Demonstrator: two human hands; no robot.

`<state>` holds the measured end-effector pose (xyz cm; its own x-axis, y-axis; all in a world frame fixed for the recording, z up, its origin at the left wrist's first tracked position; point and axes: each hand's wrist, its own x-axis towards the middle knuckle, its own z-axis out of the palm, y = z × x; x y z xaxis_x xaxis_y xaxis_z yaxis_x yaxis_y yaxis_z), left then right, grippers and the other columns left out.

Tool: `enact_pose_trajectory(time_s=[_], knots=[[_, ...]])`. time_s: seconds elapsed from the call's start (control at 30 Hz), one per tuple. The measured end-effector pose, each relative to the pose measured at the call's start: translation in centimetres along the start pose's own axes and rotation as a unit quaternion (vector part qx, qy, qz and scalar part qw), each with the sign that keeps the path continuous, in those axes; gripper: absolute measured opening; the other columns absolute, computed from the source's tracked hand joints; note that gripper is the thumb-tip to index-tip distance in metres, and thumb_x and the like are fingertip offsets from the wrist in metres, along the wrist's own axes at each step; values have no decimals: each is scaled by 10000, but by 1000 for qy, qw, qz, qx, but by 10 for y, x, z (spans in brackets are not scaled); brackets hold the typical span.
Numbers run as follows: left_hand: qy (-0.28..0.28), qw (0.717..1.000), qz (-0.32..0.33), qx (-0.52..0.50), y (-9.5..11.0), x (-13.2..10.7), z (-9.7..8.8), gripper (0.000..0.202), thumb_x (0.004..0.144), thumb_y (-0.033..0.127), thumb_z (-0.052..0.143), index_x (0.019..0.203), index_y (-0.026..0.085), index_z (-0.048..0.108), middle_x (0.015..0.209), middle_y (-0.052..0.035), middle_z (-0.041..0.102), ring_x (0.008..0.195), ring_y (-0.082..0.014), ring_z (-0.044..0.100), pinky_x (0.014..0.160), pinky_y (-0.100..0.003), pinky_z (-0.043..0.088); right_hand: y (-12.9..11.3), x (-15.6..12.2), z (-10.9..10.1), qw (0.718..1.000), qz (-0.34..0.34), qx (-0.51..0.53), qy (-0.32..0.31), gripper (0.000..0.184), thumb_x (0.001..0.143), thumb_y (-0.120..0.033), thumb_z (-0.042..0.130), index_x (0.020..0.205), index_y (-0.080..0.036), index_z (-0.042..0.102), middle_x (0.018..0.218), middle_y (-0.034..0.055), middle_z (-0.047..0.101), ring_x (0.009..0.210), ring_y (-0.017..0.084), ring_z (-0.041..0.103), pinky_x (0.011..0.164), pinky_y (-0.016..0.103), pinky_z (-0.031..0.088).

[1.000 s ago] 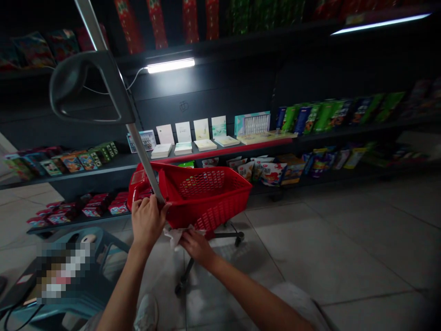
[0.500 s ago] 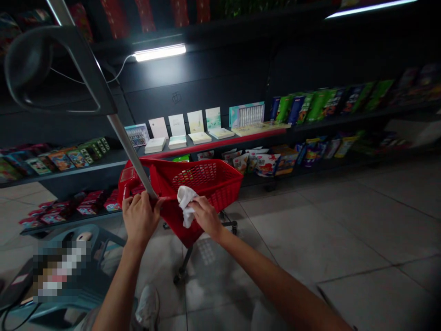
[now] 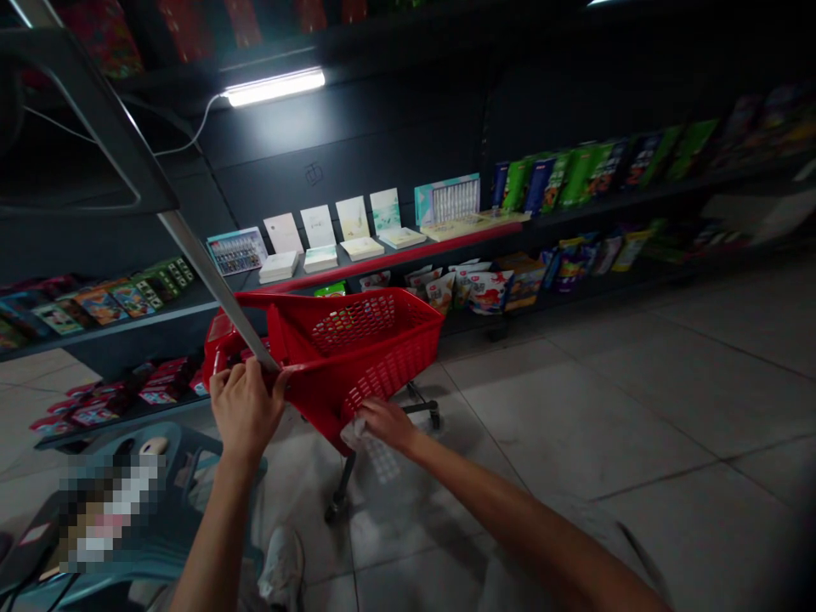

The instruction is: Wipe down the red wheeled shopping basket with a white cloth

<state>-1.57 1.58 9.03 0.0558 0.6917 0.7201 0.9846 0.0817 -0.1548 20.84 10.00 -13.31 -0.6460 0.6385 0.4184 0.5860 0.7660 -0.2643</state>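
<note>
A red plastic shopping cart (image 3: 319,374) with perforated sides stands on the floor before me. My left hand (image 3: 246,408) is closed over the cart's near rim, right by the foot of a metal pole (image 3: 204,276) that slants up to the left. Lower on the cart's near side is my right hand (image 3: 386,425), its fingers closed on a white cloth (image 3: 357,435). The cloth is bunched, blurred and partly hidden under the fingers, against the red plastic.
Behind the cart runs a dark shelf (image 3: 459,242) with booklets (image 3: 319,238), boxes and snack bags (image 3: 490,289). A blue-grey plastic stool (image 3: 184,442) holding several items is at lower left. A lit tube lamp (image 3: 277,87) hangs above. Tiled floor (image 3: 574,408) lies to the right.
My right hand has moved down along the cart's side with the white cloth. My left hand keeps its place on the rim. The view has shifted slightly.
</note>
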Motion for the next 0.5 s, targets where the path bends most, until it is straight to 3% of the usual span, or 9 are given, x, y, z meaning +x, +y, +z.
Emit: enact_pose_trajectory(time_s=[0.1,0.17,0.23,0.3,0.37,0.5], knots=[[-5,1000,-5,-11,-2,0,-1,344,935,531,467,906,205,573,798,-105,665,816,-301,594,888,-428,365,-4,17,-45,992,32,47,112,249,900,-128,612,1111,-234,691,1074,61,658,1064,199,611,944,300,500],[-8,1000,-10,-15,-3,-1,0,364,932,550,471,905,202,577,804,-109,670,818,-304,595,890,-432,365,-3,27,-69,973,83,79,202,258,883,-120,601,1104,-228,679,1059,62,635,1048,206,602,955,317,486],[-8,1000,-12,-15,-4,-3,0,380,934,563,471,907,200,580,809,-112,676,832,-307,600,895,-431,364,3,33,-82,943,144,106,282,227,874,-118,573,1059,-208,668,1041,66,622,1019,212,599,947,330,480],[-5,1000,-10,-16,-4,-4,0,391,938,575,471,906,200,579,809,-109,679,837,-304,606,900,-428,364,8,33,-79,920,200,117,316,208,851,-109,553,1013,-188,659,1031,77,618,995,220,598,935,339,483],[-2,1000,-8,-18,-4,-5,0,399,938,586,474,906,201,576,813,-106,683,832,-299,611,901,-425,364,6,26,-60,930,221,118,271,275,827,-95,545,1061,-179,662,1078,92,627,1023,229,599,950,343,482],[-2,1000,-8,-14,-3,-5,-1,391,935,584,473,913,207,574,818,-107,686,829,-301,611,900,-427,362,-17,-2,6,978,163,131,22,471,784,-37,516,1194,-208,673,1245,93,657,1139,227,617,1016,334,461]])
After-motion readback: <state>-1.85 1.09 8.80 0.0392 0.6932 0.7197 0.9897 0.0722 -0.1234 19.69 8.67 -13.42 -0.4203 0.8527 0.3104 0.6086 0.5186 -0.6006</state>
